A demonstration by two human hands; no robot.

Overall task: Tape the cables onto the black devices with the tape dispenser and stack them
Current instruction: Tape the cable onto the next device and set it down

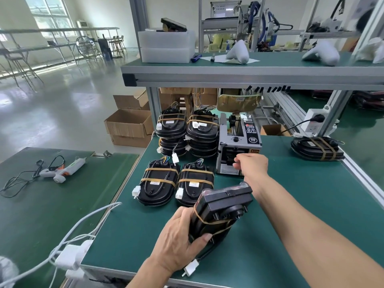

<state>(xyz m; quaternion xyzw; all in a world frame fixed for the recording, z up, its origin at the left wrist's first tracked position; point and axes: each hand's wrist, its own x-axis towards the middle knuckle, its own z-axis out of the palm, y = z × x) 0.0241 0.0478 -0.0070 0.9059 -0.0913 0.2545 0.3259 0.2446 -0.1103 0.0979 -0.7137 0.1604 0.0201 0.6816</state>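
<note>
My left hand [178,244] grips a black device [220,213] low over the surface [280,215], mid-taping.

Its fingers and thumb curl round the device's near end, holding it tilted; 2 tan strips already cross it, and its cable runs out below my palm to a white plug [190,269]. My right hand [252,166] is at the mouth of the tape dispenser [239,146], fingers bent as if pinching a fresh strip, though I cannot tell whether tape is between them. So I judge this the fetch-tape step. Next I need to pull a strip free, lay it over the cable, then set the device on the 2 taped ones [176,182] just ahead, before the taller stacks [187,132].
</note>
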